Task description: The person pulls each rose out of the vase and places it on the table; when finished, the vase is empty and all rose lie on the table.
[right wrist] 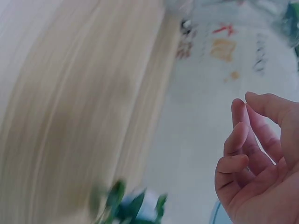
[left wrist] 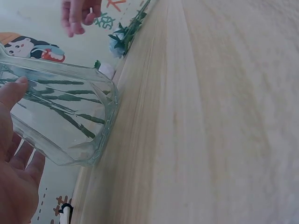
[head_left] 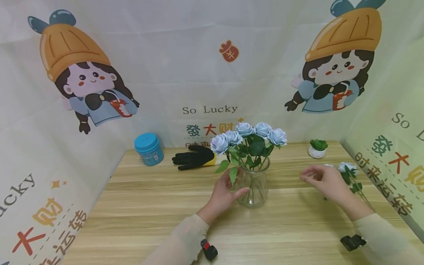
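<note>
A clear glass vase (head_left: 254,193) stands on the wooden table, holding several pale blue roses (head_left: 244,129) with green leaves. My left hand (head_left: 222,194) grips its left side, thumb at the front and fingers behind; the left wrist view shows green stems (left wrist: 70,98) through the glass. Off to the right, my right hand (head_left: 328,183) hovers over the table with nothing in it. Its fingers are loosely bent, and the thumb tip sits close to the index fingertip (right wrist: 239,109). More pale blue roses (head_left: 347,168) lie partly behind that hand.
A blue lidded tub (head_left: 148,149) stands at the back left. Beside it lies a black and yellow work glove (head_left: 195,157), partly behind the bouquet. A small potted succulent (head_left: 318,148) is at the back right. Printed cloth walls enclose the table (head_left: 159,206).
</note>
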A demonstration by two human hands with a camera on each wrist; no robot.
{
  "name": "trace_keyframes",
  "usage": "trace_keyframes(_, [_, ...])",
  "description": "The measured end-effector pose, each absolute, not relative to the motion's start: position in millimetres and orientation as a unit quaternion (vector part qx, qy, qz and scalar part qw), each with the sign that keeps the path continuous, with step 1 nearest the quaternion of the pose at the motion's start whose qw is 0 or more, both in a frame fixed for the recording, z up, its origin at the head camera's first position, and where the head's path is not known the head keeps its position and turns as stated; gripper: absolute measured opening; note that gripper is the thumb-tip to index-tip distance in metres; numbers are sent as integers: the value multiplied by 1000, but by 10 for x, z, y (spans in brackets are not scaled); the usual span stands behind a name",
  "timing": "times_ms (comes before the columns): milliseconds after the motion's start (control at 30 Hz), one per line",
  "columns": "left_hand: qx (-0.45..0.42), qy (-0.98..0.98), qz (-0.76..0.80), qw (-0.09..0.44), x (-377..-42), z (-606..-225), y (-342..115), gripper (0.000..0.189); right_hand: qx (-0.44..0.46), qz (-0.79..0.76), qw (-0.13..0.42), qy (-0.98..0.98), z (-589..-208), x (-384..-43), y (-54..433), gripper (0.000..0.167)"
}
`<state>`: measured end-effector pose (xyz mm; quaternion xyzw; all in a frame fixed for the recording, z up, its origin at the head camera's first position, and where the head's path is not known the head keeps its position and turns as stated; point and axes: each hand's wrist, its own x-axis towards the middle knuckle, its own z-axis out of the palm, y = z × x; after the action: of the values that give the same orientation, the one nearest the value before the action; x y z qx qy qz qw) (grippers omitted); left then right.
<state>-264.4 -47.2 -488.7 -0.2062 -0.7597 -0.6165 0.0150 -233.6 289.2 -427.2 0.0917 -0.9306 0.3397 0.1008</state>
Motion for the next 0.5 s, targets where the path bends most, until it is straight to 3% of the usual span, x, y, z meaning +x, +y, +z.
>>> trace_keyframes(267, [-208, -758, -618, 22, -2645, -4905, -469, 66, 76, 408, 113, -903, -4140, -2309, 2438, 22])
trace_keyframes(500, [-210, -755, -621, 23, -2656, -4916, -470, 66, 86, 462, 160, -868, -4094, -2374, 2199, 23])
